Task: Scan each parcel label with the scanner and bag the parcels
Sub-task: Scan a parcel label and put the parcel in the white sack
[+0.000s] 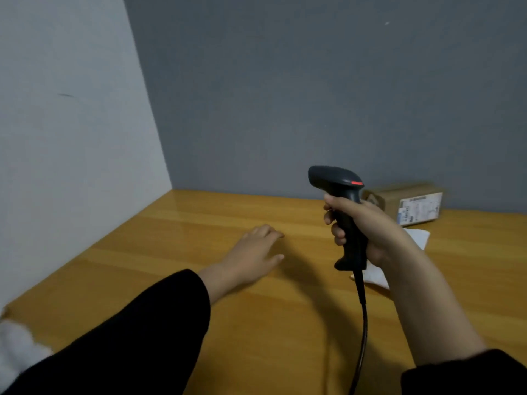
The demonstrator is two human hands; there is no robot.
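Scanner [339, 212] up off the table, black, held upright just right of centre. Nose turned toward three o'clock, red strip glowing at its tip. Gripped by the right hand [368, 232], fingers [332, 218] curled round the front of the handle, palm wrapped behind it, bare forearm running down to five o'clock. Black cable [362, 332] dropping from the handle's base, curving down and out of frame at six o'clock.

At three o'clock of the scanner's head, the parcel [405, 203]: a small brown cardboard box, sitting on the table near the back wall, apart from the hand. White label [421, 210] on its near face, print too small to read.

Under and behind the right wrist, at four o'clock, something white and flat [417, 238] on the wood, possibly a bag or a sheet, mostly hidden by the arm.

Over at nine o'clock of the scanner, well apart from it, the left hand [252, 253]: palm down, low over the table, fingers straight and relaxed, close together, thumb out to the side, holding nothing. Black sleeve [137, 332] trailing back to seven o'clock.

Beneath it all, glossy yellow-brown wooden table [171, 238]. Grey wall [313, 95] across twelve o'clock, paler wall [71, 138] at ten. Blurred white patch [14, 346] down in the eight o'clock corner.
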